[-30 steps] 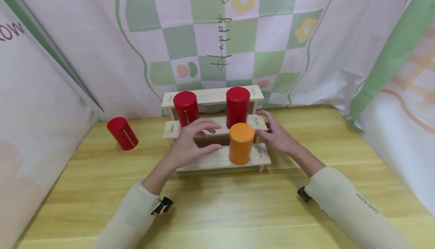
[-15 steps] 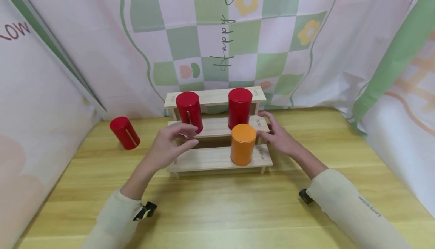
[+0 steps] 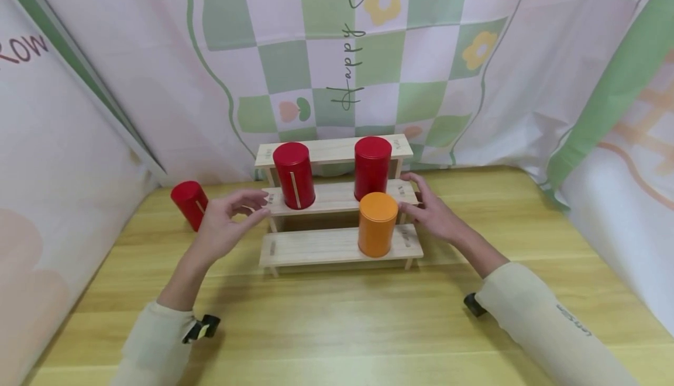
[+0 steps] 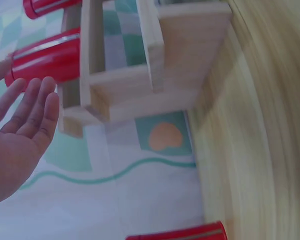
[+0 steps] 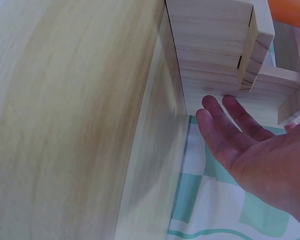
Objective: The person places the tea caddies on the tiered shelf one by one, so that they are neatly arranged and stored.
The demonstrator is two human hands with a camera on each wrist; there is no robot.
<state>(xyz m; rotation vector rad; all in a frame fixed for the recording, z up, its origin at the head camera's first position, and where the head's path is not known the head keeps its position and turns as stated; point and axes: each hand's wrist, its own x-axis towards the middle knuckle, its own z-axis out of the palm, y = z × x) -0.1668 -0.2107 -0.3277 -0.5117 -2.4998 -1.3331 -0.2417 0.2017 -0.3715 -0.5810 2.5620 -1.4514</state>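
Observation:
My left hand (image 3: 223,222) hovers left of the three-tier wooden rack (image 3: 310,247), fingers loosely bent and holding nothing. Behind it, a red canister (image 3: 188,202) stands on the table, partly hidden by the hand. Two more red canisters stand on the middle tier, the left canister (image 3: 295,178) with a pale stripe and the right canister (image 3: 371,166). An orange canister (image 3: 377,228) is upright on the bottom tier's right part. My right hand (image 3: 434,213) is at the rack's right end, fingers relaxed beside the middle tier; whether they touch it I cannot tell.
The rack stands on a yellowish wooden table (image 3: 337,321), close to a patterned curtain (image 3: 326,58) at the back. More fabric hangs at the left and right sides. The rack's top tier (image 3: 329,150) lies behind the two red canisters.
My left hand has moved left, from in front of the rack to beside the red canister on the table. The right hand stays at the rack's right end. The view has shifted slightly.

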